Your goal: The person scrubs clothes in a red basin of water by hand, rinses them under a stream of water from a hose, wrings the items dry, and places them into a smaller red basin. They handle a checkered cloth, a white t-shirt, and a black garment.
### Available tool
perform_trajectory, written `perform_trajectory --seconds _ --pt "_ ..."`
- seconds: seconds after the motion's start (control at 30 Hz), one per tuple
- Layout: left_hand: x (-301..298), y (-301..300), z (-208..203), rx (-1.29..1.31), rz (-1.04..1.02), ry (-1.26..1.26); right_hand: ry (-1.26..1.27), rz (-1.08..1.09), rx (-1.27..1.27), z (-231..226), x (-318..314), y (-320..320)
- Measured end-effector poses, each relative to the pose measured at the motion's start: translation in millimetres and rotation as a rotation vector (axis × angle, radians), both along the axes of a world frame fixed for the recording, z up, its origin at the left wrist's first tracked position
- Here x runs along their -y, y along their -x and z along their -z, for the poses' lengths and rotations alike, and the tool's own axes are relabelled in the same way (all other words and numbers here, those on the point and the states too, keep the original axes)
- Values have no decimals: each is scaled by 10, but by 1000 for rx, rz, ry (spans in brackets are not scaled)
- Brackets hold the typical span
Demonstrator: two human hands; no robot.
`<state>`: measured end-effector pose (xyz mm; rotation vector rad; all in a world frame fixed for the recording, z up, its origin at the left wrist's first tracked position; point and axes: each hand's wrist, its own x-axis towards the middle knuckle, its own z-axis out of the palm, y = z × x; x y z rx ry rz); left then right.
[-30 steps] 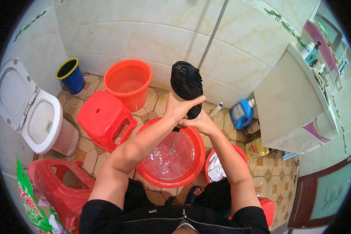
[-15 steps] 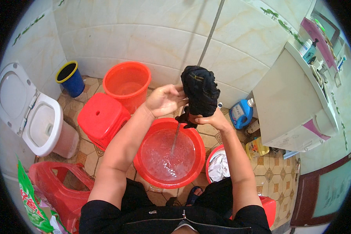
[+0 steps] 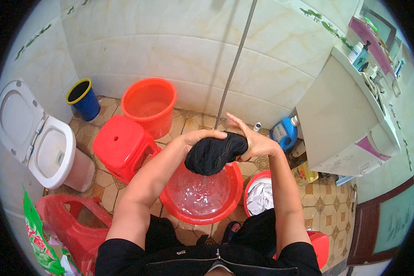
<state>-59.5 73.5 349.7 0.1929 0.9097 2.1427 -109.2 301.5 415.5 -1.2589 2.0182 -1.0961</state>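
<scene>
A bunched black cloth [image 3: 216,154], wet-looking, hangs between my two hands above a red basin [image 3: 202,220]. My left hand [image 3: 198,138] grips its left side, thumb over the top and the other fingers hidden behind it. My right hand [image 3: 258,143] holds the right end, with one digit stretched up away from the cloth and some fingertips showing under its edge. The cloth is apart from the bubbly water [image 3: 202,193] in the basin, whose surface is rippled. What kind of garment it is cannot be made out.
Left of the basin stand a red stool [image 3: 117,138], a red bucket [image 3: 149,87], a blue bin [image 3: 85,106] and a toilet [image 3: 55,152]. To the right are a tub of white cloth [image 3: 261,195], a blue detergent bottle [image 3: 284,133] and a white cabinet [image 3: 345,115]. A metal hose [image 3: 237,60] hangs behind.
The black cloth has come down and toward me, from upright before the wall to just above the basin. My left hand, formerly spread beside it, now grips its left side.
</scene>
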Motion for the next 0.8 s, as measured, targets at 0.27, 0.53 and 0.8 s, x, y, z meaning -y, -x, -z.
perform_trajectory --seconds 0.27,0.53,0.8 --pt "-412 -5 -123 -16 -360 -224 337 563 356 337 -273 362" --pt "-1125 -387 -431 -25 -566 -671 854 69 1029 972 80 371" --pt "-1429 -642 -47 178 -540 -464 945 87 1164 696 -154 399"
